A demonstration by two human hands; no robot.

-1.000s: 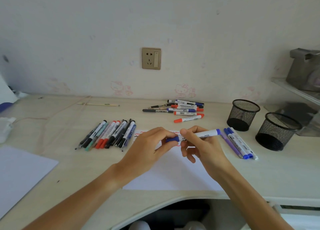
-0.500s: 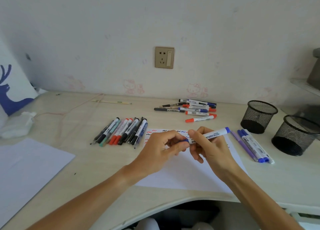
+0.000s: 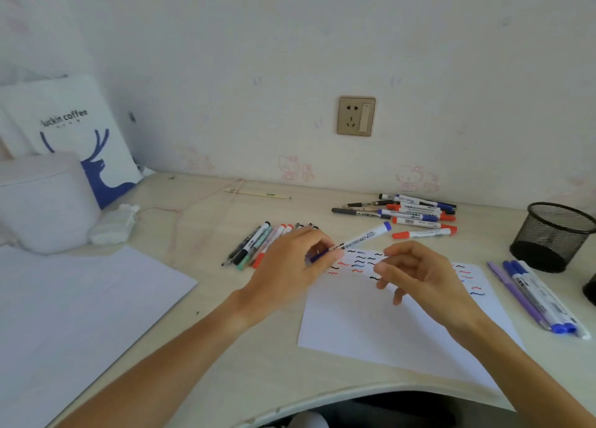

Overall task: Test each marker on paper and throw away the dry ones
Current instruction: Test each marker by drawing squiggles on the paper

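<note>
My left hand [image 3: 290,261] pinches a blue whiteboard marker [image 3: 361,240] by its capped end, and the marker slants up to the right above the test paper [image 3: 387,324]. My right hand [image 3: 419,276] hovers just right of it with loosely curled fingers and holds nothing. The paper carries several short black, blue and red squiggles. A row of markers [image 3: 258,243] lies left of my left hand, partly hidden by it. Another pile of markers [image 3: 416,216] lies near the wall. Three blue and purple markers [image 3: 535,298] lie right of the paper.
A black mesh cup [image 3: 551,237] stands at the right, with a second one cut off at the frame edge. A large blank sheet [image 3: 80,314] lies at the left. A white container [image 3: 42,202], a crumpled tissue [image 3: 113,224] and a coffee bag [image 3: 74,131] stand at far left.
My right hand has let go of the blue marker, which now stays in my left hand alone. The view has swung left and my left hand has shifted toward the marker row.
</note>
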